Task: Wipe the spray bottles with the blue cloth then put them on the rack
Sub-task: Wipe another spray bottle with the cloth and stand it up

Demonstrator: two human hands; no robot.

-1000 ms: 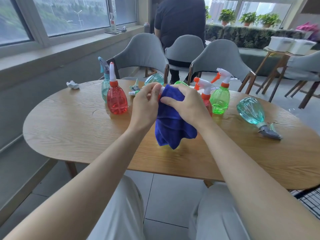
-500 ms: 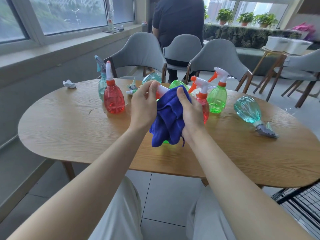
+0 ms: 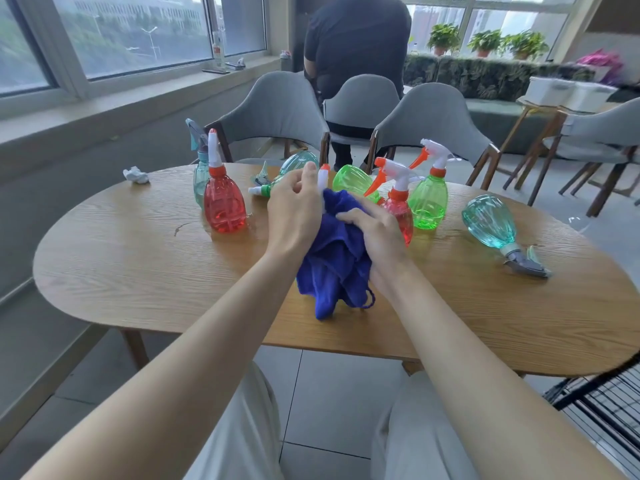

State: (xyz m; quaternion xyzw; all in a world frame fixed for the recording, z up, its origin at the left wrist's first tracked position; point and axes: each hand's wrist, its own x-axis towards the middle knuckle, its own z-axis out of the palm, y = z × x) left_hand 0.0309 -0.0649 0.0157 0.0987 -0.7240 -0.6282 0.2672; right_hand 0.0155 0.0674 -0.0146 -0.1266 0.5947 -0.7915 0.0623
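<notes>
My left hand grips the white spray head of a bottle whose body is hidden under the blue cloth. My right hand clutches the cloth against that bottle. Around them on the wooden table stand a red bottle, a teal bottle, a second red bottle and a green bottle. A teal bottle lies on its side at the right. A green bottle and another teal bottle lie behind my hands.
A black wire rack shows at the lower right beside the table. Grey chairs stand at the far side, with a person in black behind them. A crumpled white tissue lies at the table's far left.
My right hand has slid down from the top of the cloth to its middle, uncovering the white spray head. The cloth has bunched lower over the bottle.
</notes>
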